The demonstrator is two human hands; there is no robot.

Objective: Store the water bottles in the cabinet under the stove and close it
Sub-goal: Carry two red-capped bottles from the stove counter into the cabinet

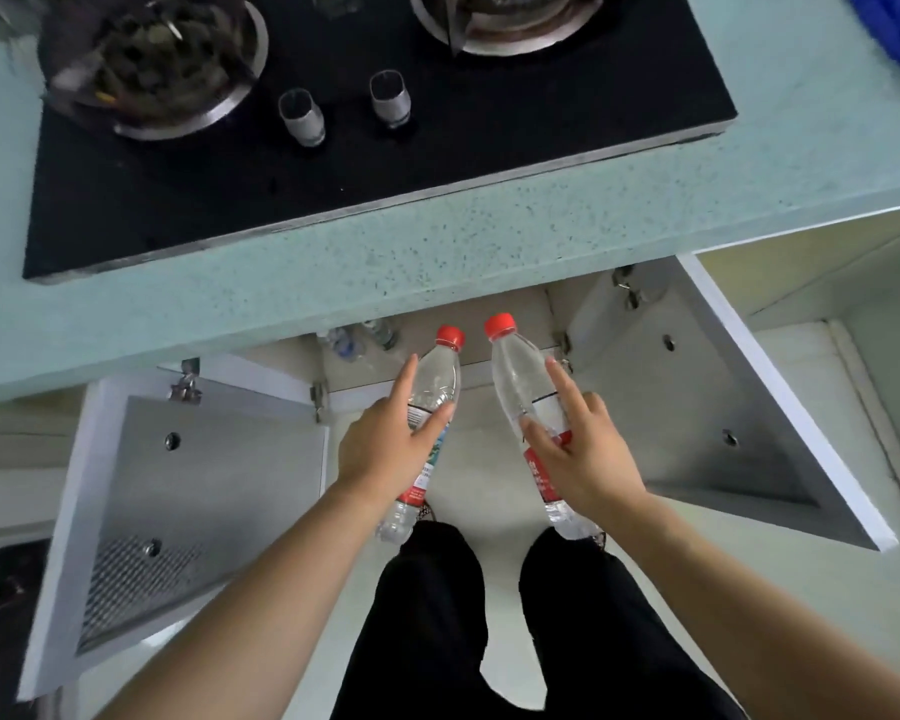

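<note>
I hold two clear water bottles with red caps, caps pointing toward the open cabinet under the stove. My left hand [385,449] grips the left bottle [435,387] around its label. My right hand [578,449] grips the right bottle [518,379] the same way. Both cabinet doors stand wide open: the left door [178,506] and the right door [723,407]. Inside the cabinet opening [437,324], several more bottles [357,337] lie just under the counter edge, mostly hidden.
The black stove top [333,163] with two knobs and a pot [152,59] sits on the pale green counter [437,252]. My legs in black trousers [489,615] stand between the two open doors. A dark mat [6,615] lies at the lower left.
</note>
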